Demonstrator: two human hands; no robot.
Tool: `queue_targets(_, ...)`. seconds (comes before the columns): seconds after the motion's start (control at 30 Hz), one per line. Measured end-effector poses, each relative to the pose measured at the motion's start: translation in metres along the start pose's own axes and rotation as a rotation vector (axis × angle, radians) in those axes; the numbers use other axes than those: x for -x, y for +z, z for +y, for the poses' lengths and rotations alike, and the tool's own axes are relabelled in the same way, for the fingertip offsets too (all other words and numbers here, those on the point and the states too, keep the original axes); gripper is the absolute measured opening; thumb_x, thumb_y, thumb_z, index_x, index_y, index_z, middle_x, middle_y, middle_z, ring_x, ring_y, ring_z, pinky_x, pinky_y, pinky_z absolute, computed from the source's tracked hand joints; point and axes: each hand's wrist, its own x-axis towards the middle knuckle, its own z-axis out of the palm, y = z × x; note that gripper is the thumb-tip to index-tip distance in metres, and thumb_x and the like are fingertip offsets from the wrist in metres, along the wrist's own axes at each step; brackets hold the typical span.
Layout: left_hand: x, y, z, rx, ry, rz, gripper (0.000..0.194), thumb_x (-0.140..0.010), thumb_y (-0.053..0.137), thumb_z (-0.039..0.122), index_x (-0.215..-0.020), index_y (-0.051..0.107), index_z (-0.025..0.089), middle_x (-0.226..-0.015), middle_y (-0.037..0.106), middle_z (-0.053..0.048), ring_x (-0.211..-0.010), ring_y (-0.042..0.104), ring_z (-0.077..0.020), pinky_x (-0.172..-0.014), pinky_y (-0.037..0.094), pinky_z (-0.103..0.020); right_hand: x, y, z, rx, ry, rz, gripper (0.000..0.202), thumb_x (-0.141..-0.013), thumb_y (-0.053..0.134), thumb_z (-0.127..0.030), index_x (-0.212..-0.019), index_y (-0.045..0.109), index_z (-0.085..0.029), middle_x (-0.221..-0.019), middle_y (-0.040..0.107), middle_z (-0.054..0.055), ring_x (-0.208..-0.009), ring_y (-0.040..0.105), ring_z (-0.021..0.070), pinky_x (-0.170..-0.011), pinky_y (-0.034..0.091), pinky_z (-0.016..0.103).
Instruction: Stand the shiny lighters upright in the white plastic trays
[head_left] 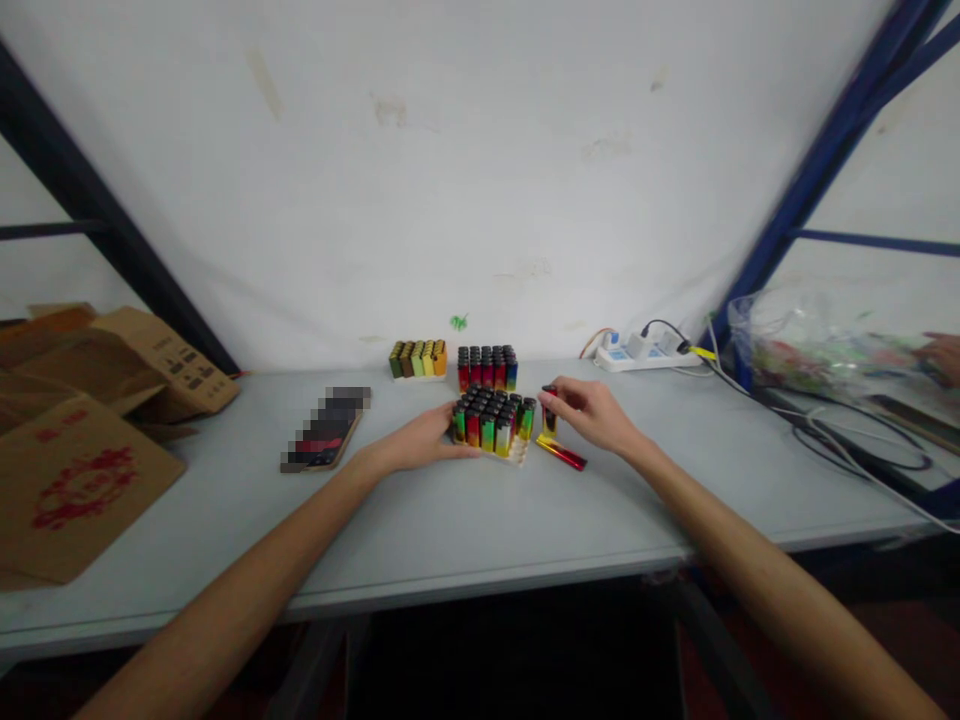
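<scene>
A white tray (519,452) of multicoloured cigarette lighters (486,420) with black tops stands on the table in front of me. Some sockets at its right front corner hold no lighter. My left hand (424,440) grips the tray's left side, thumb along the front; its other fingers are mostly hidden behind. Just right of the tray, my right hand (596,412) pinches an upright red and yellow lighter (550,412) by its upper part. Below it on the table lies a shiny red and yellow piece (562,454), perhaps another lighter or a wrapper.
Behind stand a block of yellow and green lighters (418,359) and a block of red and blue ones (487,368). A phone (330,430) lies left, near cardboard boxes (90,490). A power strip (645,352), cables and a plastic bag (795,335) are right. Another person's hand (941,355) shows there.
</scene>
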Motion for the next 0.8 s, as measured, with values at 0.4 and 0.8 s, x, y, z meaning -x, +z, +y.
queue_targets(0.4, -0.001, 0.000, -0.001, -0.035, 0.034, 0.001, 0.077, -0.083, 0.071, 0.065, -0.140, 0.055, 0.016, -0.147, 0.059, -0.014, -0.132, 0.057, -0.0333, -0.117, 0.041, -0.043, 0.003, 0.014, 0.002, 0.144, -0.120, -0.199, 0.046, -0.101, 0.052, -0.058, -0.082, 0.064, -0.017, -0.062, 0.061, 0.000, -0.052, 0.049, 0.0103, -0.055, 0.033, 0.024)
queue_targets(0.8, 0.000, 0.000, 0.002, -0.025, 0.002, 0.007, 0.076, -0.081, 0.072, 0.065, -0.138, 0.057, 0.017, -0.147, 0.059, -0.014, -0.132, 0.058, -0.0343, -0.116, 0.042, -0.044, 0.002, 0.019, -0.004, 0.431, 0.004, -0.226, 0.043, -0.098, 0.059, -0.058, -0.085, 0.067, -0.018, -0.066, 0.068, 0.004, -0.056, 0.056, 0.0154, -0.057, 0.027, 0.027)
